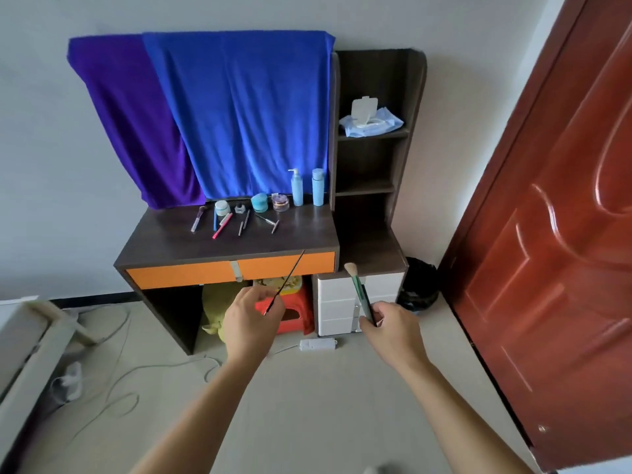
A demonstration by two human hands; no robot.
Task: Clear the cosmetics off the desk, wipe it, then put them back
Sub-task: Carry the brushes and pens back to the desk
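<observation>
The left hand (254,314) is pinching the lower end of a thin black stick (289,277), which is slanting up and to the right, its tip showing at the front edge of the desk (301,234). The right hand (393,323) is gripping the handle of a green brush (358,292), fingers curled round it and the pale bristles pointing up in front of the white drawers (338,302). Both hands are hovering in front of the desk, apart from it. Along the back of the desktop a white jar (222,208), a small bottle (240,208), a teal jar (259,202), a clear pot (280,202), a pump bottle (296,188) and a blue bottle (318,186) are standing in a row. Nearer the front a small brush (197,218), a pink pen (222,225), two dark pencils (241,228) and a metal tool (270,222) are lying flat, near one another. A blue towel (246,111) and a purple towel (136,124) are hanging behind the desk. A wipes pack (371,119) is lying on the shelf (372,135) to the right, and a red stool (294,309) is standing under the desk.
</observation>
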